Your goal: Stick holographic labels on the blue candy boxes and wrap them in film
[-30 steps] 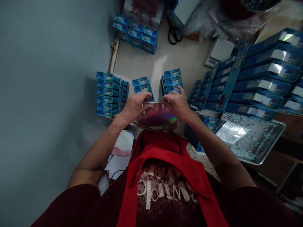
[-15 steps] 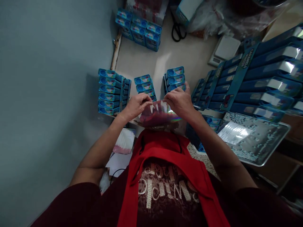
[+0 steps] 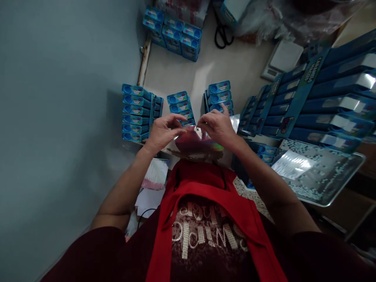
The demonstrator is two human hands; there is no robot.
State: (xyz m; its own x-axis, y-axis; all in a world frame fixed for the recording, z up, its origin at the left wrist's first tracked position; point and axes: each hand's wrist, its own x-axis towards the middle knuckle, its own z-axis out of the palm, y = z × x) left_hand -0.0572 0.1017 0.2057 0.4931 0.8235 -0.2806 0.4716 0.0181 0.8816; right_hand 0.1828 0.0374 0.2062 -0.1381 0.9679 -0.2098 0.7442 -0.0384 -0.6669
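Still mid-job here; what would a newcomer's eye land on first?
Probably the bright red apron at the lower middle, then the glossy plastic film above it, by the left hand and right hand. At the right, the big stack of blue Caramelo boxes stands out, with a metal tray below.

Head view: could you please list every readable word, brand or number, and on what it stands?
"CARAMELO": band across the large stack of blue boxes; its second line is too blurred.
"CARAMELO": ends of the small blue boxes; second line too small.
Shirt: glittery letters, inverted and partly covered; not surely readable.
Scale: no readable number.
Held plastic film: no visible text.
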